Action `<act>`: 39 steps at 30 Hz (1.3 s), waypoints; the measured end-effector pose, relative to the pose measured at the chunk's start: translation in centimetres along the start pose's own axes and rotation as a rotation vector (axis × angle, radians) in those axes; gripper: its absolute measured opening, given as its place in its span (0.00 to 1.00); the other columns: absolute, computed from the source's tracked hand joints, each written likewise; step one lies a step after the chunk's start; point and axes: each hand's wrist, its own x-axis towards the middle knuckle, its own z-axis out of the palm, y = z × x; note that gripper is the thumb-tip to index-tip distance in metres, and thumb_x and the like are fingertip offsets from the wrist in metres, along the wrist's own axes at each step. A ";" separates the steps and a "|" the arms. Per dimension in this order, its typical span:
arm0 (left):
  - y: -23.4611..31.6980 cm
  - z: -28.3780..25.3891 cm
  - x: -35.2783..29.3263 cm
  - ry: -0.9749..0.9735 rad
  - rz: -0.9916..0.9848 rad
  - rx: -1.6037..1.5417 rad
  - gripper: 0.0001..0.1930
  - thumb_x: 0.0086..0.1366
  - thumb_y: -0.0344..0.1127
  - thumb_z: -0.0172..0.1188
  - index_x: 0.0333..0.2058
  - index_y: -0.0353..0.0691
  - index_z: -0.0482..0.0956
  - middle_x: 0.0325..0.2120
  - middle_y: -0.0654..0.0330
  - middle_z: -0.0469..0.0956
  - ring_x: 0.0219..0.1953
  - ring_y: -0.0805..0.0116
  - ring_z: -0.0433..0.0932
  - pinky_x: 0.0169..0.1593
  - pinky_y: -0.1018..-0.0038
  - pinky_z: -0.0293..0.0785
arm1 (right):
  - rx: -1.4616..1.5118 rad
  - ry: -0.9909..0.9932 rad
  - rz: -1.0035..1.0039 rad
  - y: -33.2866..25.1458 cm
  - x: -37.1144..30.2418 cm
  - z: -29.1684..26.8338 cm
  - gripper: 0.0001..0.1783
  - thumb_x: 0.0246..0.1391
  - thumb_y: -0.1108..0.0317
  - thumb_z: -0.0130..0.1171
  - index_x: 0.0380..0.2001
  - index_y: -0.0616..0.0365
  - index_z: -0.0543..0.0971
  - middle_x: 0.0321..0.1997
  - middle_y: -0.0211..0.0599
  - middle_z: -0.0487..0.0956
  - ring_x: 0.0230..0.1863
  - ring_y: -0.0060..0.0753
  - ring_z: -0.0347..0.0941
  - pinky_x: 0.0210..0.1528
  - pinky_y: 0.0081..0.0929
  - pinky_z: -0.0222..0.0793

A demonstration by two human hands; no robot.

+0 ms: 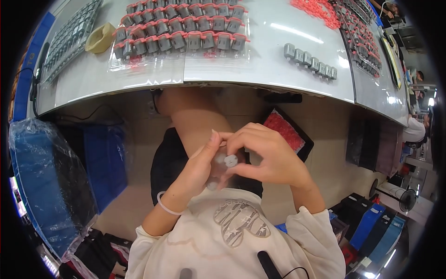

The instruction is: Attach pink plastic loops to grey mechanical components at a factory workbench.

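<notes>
Above my lap my two hands are close together. My left hand (pixel 200 165), with a pale band round its wrist, is curled with its thumb up, on a blurred translucent item whose kind I cannot make out. Between the thumb and fingers of my right hand (pixel 267 156) is a small pale round piece (pixel 231 161) with a dark slot-like mark. Another whitish round bit (pixel 212 185) shows lower down by my left palm. My fingers hide part of what lies between the hands.
On the white table (pixel 153 76) ahead stand rows of grey motor-like parts with red caps (pixel 179 42). A short row of grey parts (pixel 310 63), a heap of red pieces (pixel 316 11), a beige bowl (pixel 100 38) and a filled tray (pixel 69 39) flank them. Blue bins (pixel 51 186) stand left.
</notes>
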 end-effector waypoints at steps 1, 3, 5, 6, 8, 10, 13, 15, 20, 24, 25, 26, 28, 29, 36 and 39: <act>0.0 0.0 0.0 0.039 -0.015 0.005 0.29 0.70 0.58 0.35 0.49 0.36 0.66 0.25 0.57 0.71 0.16 0.75 0.65 0.14 0.80 0.64 | 0.104 0.041 0.054 0.1 -0.3 -0.3 0.15 0.33 0.74 0.68 0.28 0.59 0.75 0.31 0.34 0.77 0.34 0.34 0.71 0.39 0.28 0.67; 0.3 0.2 0.0 0.011 -0.021 0.004 0.27 0.70 0.56 0.37 0.49 0.35 0.67 0.25 0.56 0.71 0.16 0.75 0.65 0.14 0.81 0.64 | 0.204 0.087 0.110 0.3 -0.7 -0.9 0.15 0.34 0.76 0.68 0.28 0.61 0.75 0.31 0.35 0.77 0.34 0.31 0.73 0.38 0.27 0.68; 0.3 0.4 0.1 -0.019 -0.028 0.003 0.25 0.70 0.53 0.39 0.49 0.34 0.67 0.25 0.56 0.71 0.17 0.75 0.64 0.14 0.81 0.63 | 0.384 0.103 0.178 0.3 -1.1 -1.9 0.15 0.36 0.78 0.68 0.30 0.63 0.75 0.33 0.37 0.78 0.34 0.27 0.75 0.38 0.25 0.71; 0.3 0.4 0.2 -0.053 -0.021 -0.009 0.24 0.71 0.52 0.39 0.48 0.34 0.67 0.25 0.55 0.71 0.16 0.75 0.64 0.14 0.81 0.63 | 0.377 0.106 0.178 0.2 -1.3 -2.4 0.15 0.36 0.78 0.68 0.30 0.63 0.75 0.33 0.37 0.78 0.34 0.27 0.75 0.38 0.25 0.71; 0.0 0.2 0.3 -0.093 -0.011 -0.021 0.23 0.71 0.51 0.39 0.46 0.34 0.68 0.25 0.55 0.71 0.16 0.76 0.64 0.14 0.81 0.63 | 0.615 0.266 0.361 0.1 -1.7 -3.6 0.16 0.37 0.78 0.68 0.33 0.64 0.75 0.35 0.39 0.78 0.34 0.26 0.74 0.39 0.24 0.72; -0.5 0.1 0.3 -0.052 0.013 -0.026 0.23 0.71 0.50 0.38 0.43 0.34 0.69 0.24 0.55 0.71 0.16 0.76 0.63 0.14 0.81 0.63 | 0.429 0.550 0.319 1.2 -2.9 -6.1 0.16 0.42 0.77 0.64 0.38 0.66 0.76 0.35 0.37 0.77 0.32 0.23 0.74 0.37 0.20 0.72; -0.7 -0.6 0.0 0.040 -0.015 -0.079 0.22 0.72 0.50 0.37 0.39 0.34 0.70 0.23 0.56 0.70 0.16 0.76 0.62 0.14 0.82 0.63 | -0.063 0.953 0.368 4.5 -4.5 -11.5 0.17 0.50 0.75 0.59 0.45 0.63 0.77 0.33 0.28 0.74 0.32 0.18 0.69 0.36 0.16 0.66; -0.5 -0.6 -0.1 0.059 -0.024 -0.096 0.23 0.72 0.51 0.36 0.38 0.35 0.69 0.22 0.58 0.68 0.16 0.77 0.61 0.15 0.82 0.63 | -0.160 1.056 0.320 7.5 -5.2 -14.3 0.15 0.50 0.74 0.61 0.43 0.64 0.77 0.32 0.28 0.73 0.32 0.16 0.67 0.34 0.16 0.65; -1.0 -1.4 0.0 0.038 -0.030 -0.052 0.24 0.71 0.54 0.36 0.40 0.36 0.70 0.24 0.61 0.69 0.19 0.78 0.62 0.19 0.80 0.64 | -0.665 0.998 0.474 9.7 -5.3 -14.6 0.11 0.48 0.73 0.62 0.38 0.60 0.78 0.32 0.29 0.73 0.28 0.17 0.65 0.31 0.18 0.64; -1.3 -1.6 0.1 0.054 -0.044 -0.063 0.24 0.71 0.54 0.37 0.39 0.37 0.70 0.24 0.61 0.69 0.19 0.78 0.62 0.19 0.80 0.64 | -0.674 0.948 0.339 9.3 -4.7 -13.6 0.12 0.50 0.76 0.57 0.40 0.62 0.78 0.37 0.33 0.76 0.29 0.21 0.67 0.34 0.19 0.66; -1.3 -1.7 0.1 0.055 -0.047 -0.069 0.24 0.71 0.54 0.37 0.39 0.37 0.70 0.24 0.62 0.69 0.19 0.78 0.62 0.19 0.80 0.64 | -0.641 0.950 0.287 9.2 -4.7 -13.5 0.13 0.51 0.77 0.56 0.41 0.62 0.78 0.40 0.34 0.77 0.30 0.21 0.68 0.35 0.19 0.66; -1.3 -1.7 0.2 0.056 -0.051 -0.075 0.24 0.71 0.54 0.37 0.39 0.37 0.70 0.24 0.62 0.69 0.19 0.79 0.62 0.19 0.81 0.63 | -0.640 0.952 0.288 9.2 -4.7 -13.3 0.13 0.51 0.77 0.56 0.41 0.62 0.78 0.40 0.34 0.77 0.30 0.21 0.68 0.35 0.19 0.66; -1.3 -1.8 0.3 0.057 -0.053 -0.073 0.23 0.71 0.54 0.37 0.39 0.37 0.70 0.24 0.62 0.69 0.19 0.79 0.62 0.19 0.81 0.63 | -0.595 0.954 0.261 9.2 -4.9 -13.0 0.12 0.49 0.81 0.54 0.39 0.64 0.78 0.44 0.40 0.78 0.34 0.26 0.72 0.39 0.22 0.69; -1.3 -1.9 0.3 0.057 -0.055 -0.072 0.23 0.71 0.54 0.37 0.39 0.37 0.70 0.24 0.62 0.69 0.19 0.79 0.61 0.19 0.81 0.63 | -0.594 0.955 0.260 9.4 -4.9 -13.0 0.12 0.49 0.81 0.54 0.39 0.64 0.78 0.44 0.40 0.78 0.34 0.26 0.72 0.39 0.22 0.69; -1.4 -1.8 0.3 0.057 -0.061 -0.063 0.22 0.71 0.53 0.38 0.39 0.38 0.70 0.24 0.62 0.69 0.19 0.79 0.62 0.18 0.81 0.63 | -0.400 0.860 0.288 9.9 -5.9 -14.2 0.11 0.54 0.78 0.53 0.41 0.66 0.77 0.49 0.39 0.77 0.46 0.25 0.73 0.49 0.22 0.68; -1.5 -1.9 0.3 0.057 -0.064 -0.067 0.22 0.71 0.52 0.38 0.38 0.39 0.70 0.24 0.63 0.69 0.19 0.80 0.62 0.18 0.81 0.63 | -0.397 0.822 0.304 9.6 -5.6 -14.4 0.11 0.53 0.78 0.54 0.41 0.66 0.77 0.48 0.38 0.77 0.46 0.24 0.72 0.49 0.22 0.68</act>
